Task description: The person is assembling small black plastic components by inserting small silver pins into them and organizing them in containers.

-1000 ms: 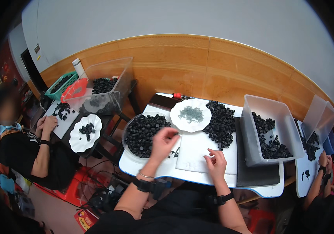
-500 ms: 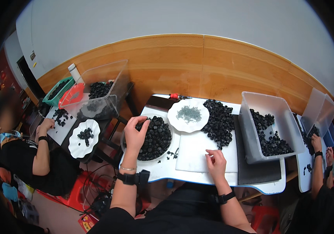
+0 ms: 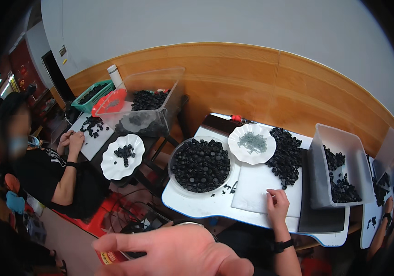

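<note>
The left hand (image 3: 183,250) is spread near the camera below the worktop (image 3: 192,202), with nothing visible in it. The right hand (image 3: 277,204) rests, fingers bent, at the white pad (image 3: 252,198); I cannot tell whether it pinches anything. Work looks partway: black caps (image 3: 200,165) heap the round tub, 1 loose black pile (image 3: 285,154) and pale bits (image 3: 253,141) on the plate (image 3: 252,159) remain, and the clear bin (image 3: 320,184) is partly filled.
</note>
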A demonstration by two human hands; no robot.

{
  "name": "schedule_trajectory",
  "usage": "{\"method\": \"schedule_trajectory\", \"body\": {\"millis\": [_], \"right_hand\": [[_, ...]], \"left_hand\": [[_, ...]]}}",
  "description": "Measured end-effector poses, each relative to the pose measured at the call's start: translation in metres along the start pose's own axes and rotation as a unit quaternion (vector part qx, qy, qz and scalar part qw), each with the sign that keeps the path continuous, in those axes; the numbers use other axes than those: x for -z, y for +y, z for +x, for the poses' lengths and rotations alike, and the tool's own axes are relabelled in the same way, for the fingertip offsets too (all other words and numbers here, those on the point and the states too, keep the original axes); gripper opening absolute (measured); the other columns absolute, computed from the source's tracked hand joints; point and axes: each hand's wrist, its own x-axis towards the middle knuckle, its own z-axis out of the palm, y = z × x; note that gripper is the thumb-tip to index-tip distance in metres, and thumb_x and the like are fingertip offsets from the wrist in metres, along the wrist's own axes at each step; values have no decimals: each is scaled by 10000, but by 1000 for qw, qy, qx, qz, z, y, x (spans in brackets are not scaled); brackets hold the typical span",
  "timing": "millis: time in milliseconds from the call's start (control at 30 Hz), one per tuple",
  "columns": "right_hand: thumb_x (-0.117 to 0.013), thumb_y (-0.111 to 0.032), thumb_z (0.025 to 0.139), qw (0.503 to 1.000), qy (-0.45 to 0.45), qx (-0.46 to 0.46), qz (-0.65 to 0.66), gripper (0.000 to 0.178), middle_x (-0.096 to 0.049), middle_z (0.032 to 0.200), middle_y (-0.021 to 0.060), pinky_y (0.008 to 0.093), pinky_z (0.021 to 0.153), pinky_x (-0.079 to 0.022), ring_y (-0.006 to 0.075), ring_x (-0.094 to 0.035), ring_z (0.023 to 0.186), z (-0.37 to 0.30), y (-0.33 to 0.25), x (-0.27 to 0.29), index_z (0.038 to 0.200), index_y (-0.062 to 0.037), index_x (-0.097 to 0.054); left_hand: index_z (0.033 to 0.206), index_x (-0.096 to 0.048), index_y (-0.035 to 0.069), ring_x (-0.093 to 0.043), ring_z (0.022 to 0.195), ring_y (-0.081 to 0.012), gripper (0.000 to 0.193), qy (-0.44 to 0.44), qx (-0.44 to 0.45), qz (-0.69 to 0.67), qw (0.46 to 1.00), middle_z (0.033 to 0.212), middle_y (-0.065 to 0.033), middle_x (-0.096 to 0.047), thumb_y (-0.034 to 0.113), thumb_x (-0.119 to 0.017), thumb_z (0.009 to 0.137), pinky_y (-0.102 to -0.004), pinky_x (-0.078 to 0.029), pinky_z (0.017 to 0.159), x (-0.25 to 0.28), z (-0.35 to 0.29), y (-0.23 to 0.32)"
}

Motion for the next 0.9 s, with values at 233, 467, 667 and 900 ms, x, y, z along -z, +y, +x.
{"method": "schedule_trajectory", "body": {"millis": [233, 467, 667, 900], "right_hand": [[-634, -4, 750, 1000, -15, -10, -17, 151, -563, 739, 80, 246, 497, -432, 141, -534, 531, 2, -6, 1, 899, -27, -635], [-639, -29, 756, 999, -42, -18, -21, 136, -578, 748, 76, 248, 509, -444, 150, -548, 541, 4, -10, -1, 892, -34, -638], [-643, -30, 754, 999, -33, -14, -17, 131, -582, 745, 78, 252, 512, -452, 157, -557, 545, 4, -13, 3, 885, -39, -640], [-638, -46, 760, 999, -25, -26, -23, 114, -592, 759, 81, 265, 540, -476, 174, -589, 579, 1, 0, 8, 874, -48, -643]], "left_hand": [[1314, -400, 290, -189, 1337, -206, 435, -91, 12, -159, 983, 1447, -22, -268, 238, -494, 893, -411, -40, 1089, 34, 15, -13], [1276, -458, 280, -282, 1284, -199, 440, 414, 118, -180, 884, 1368, -21, -375, 185, -528, 852, -419, -117, 1073, -10, 26, 14], [1152, -553, 172, -361, 1226, -218, 335, 46, 193, -493, 847, 1265, -88, -477, 305, -540, 844, -384, -241, 977, 29, 10, -16], [995, -551, -9, -580, 831, -203, 218, -450, 294, -335, 774, 901, -112, -587, 30, -561, 781, -320, -470, 730, -92, -118, -31]]}}
